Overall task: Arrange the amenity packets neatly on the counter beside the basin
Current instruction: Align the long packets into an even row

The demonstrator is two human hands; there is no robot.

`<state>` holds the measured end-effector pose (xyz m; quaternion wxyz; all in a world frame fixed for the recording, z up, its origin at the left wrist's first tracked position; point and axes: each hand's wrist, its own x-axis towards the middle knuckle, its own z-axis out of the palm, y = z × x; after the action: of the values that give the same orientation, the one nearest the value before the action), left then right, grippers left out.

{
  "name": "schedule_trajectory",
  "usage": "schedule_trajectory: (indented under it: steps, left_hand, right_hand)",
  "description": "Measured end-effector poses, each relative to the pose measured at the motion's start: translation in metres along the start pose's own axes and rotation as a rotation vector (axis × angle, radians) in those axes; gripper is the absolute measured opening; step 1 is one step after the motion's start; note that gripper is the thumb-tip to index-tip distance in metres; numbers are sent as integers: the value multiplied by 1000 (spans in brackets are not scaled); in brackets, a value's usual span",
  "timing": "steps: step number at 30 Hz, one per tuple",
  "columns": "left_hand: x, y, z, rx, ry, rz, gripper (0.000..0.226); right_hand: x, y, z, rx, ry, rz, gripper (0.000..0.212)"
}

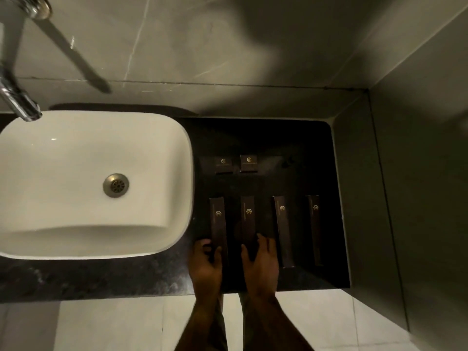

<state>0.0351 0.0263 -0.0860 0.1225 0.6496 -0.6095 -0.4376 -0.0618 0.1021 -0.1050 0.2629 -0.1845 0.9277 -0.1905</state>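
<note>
Lying on the counter (329,153) right of the basin (96,183): four long packets (282,229) side by side in a near row, two small packets (249,163) sitting behind them.

Dark polished stone, white ceramic, chrome.
The tabletop (101,277) is speckled, glossy black stone; the basin (63,160) smooth glazed white ceramic; the tap (20,102) shiny metal; the packets (283,229) matt dark card with gold logos.

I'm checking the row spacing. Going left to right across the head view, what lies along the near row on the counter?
Basin → first long packet → second long packet → third long packet → fourth long packet → side wall.
</note>
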Motion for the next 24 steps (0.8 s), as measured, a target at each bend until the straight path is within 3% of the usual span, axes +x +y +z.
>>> schedule_trajectory:
  steps: [5,24]
  left_hand:
    - [-6,-8,1,63,-41,57,29]
    - [-9,-17,4,108,35,245,25]
  right_hand:
    - [-2,0,-4,-2,-12,-29,48]
    - [-12,1,-9,55,9,-4,49]
